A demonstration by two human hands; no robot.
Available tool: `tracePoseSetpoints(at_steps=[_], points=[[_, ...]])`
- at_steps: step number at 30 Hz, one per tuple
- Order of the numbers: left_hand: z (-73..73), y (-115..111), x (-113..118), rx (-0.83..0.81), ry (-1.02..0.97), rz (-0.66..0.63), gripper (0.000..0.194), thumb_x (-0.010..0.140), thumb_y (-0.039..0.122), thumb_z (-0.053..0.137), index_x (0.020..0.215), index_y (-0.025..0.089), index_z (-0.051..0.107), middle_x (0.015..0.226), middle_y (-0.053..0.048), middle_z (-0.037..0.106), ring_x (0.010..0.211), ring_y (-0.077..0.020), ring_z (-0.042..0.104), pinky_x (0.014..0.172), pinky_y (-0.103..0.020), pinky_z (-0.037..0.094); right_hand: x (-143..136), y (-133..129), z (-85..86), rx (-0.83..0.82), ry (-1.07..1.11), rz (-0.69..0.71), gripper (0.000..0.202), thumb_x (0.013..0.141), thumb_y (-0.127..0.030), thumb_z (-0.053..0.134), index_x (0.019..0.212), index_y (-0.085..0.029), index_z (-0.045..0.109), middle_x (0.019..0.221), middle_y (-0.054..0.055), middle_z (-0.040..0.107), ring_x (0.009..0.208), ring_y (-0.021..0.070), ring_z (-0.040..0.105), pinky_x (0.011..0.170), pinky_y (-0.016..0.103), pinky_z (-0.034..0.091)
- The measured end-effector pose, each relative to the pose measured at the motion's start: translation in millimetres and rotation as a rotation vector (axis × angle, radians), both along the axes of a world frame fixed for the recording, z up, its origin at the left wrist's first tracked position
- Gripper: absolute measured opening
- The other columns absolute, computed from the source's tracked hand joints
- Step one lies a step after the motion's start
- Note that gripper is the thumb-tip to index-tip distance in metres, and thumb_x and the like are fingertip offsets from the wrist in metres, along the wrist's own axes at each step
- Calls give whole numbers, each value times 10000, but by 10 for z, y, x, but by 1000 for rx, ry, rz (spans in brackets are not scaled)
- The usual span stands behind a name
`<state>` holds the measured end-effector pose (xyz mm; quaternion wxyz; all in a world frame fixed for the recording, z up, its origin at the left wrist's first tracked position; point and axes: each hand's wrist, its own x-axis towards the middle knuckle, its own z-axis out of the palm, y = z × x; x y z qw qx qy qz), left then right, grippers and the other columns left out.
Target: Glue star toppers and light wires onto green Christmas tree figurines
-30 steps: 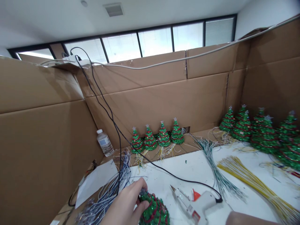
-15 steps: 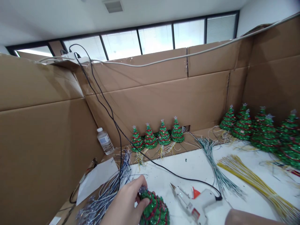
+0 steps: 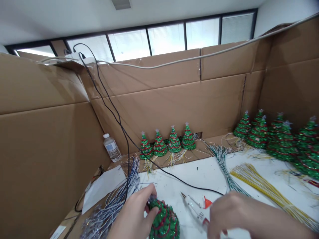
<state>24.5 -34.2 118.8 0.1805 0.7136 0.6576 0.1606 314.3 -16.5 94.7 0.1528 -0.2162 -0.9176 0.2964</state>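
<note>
My left hand [image 3: 139,210] is closed round the top of a green tree ornament [image 3: 164,220] with red garlands, at the bottom centre of the head view. The ornament leans, and its lower edge is cut off by the frame. On the white table to its right lies a glue gun [image 3: 195,209] with its metal nozzle pointing up and left. My right hand [image 3: 225,215] is over the glue gun's rear part, hiding its handle. Those fingers point down and are mostly hidden, so their hold cannot be made out.
Several small trees [image 3: 174,141] line the back edge, with more trees [image 3: 282,139] at right. Wire bundles lie green [image 3: 224,166], yellow [image 3: 265,187] and blue-white [image 3: 119,196]. A bottle [image 3: 112,148], white paper [image 3: 103,188] and a black cable [image 3: 174,176] are also there.
My right hand has come in from the lower right and now covers the glue gun's rear part. My left hand keeps its hold on the ornament.
</note>
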Motion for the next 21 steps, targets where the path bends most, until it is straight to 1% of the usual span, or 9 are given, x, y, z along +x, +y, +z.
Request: tracePoseSetpoints(at_steps=[3,4,6,7,10,13,15,17,21], points=[[-3,-3,5,-5,-2,2,141,772,78,512,829,207,523,855,-11,641,801,-185,595,747,-295,409,-24,217,-63,39,-74,-204,341,776,-67,501,991,-263,680,966,-16,703,879,153,646,813,288,470],[-2,-1,9,-7,-2,-2,142,770,76,511,826,207,519,856,-11,640,799,-185,592,744,-295,407,-22,291,-116,60,-139,-273,366,744,-52,493,973,-265,682,964,-21,701,871,158,645,779,282,468],[6,2,22,-6,5,-6,147,764,69,506,818,206,509,852,-10,634,788,-184,586,735,-295,404,-8,418,-270,120,-269,-387,453,695,-20,466,1024,-252,675,1031,10,689,953,197,641,813,310,465],[12,4,32,-5,11,-7,150,763,66,502,819,205,506,850,-10,631,785,-184,583,733,-296,402,2,465,-362,134,-298,-409,506,668,2,455,1061,-237,666,1074,36,675,992,225,632,827,335,464],[39,3,64,-5,33,-12,152,767,59,493,814,204,494,838,-12,617,779,-186,573,725,-298,395,34,523,-638,137,-340,-397,572,595,38,456,1080,-197,649,1124,85,636,1057,273,597,870,389,461],[60,-4,84,1,45,-16,150,773,56,488,797,204,478,823,-12,607,768,-184,561,717,-297,389,59,496,-842,120,-360,-356,574,552,34,486,1050,-204,645,1114,80,615,1062,271,582,882,385,463],[69,-7,87,8,44,-17,150,772,57,491,791,205,474,818,-10,604,762,-182,556,715,-295,386,66,465,-934,108,-362,-337,608,539,20,510,1083,-220,635,1133,76,600,1070,267,577,890,377,462],[75,-7,87,9,49,-19,149,769,62,507,789,205,471,819,-9,604,760,-180,553,712,-293,382,65,438,-1004,105,-354,-334,628,554,4,523,1130,-228,618,1159,81,584,1068,262,577,889,372,461],[88,-9,85,25,79,-22,148,770,72,526,799,208,474,827,-12,606,757,-181,551,705,-288,374,46,399,-1100,132,-305,-351,531,636,-9,483,1106,-218,612,1091,85,581,1014,238,577,855,355,453]])
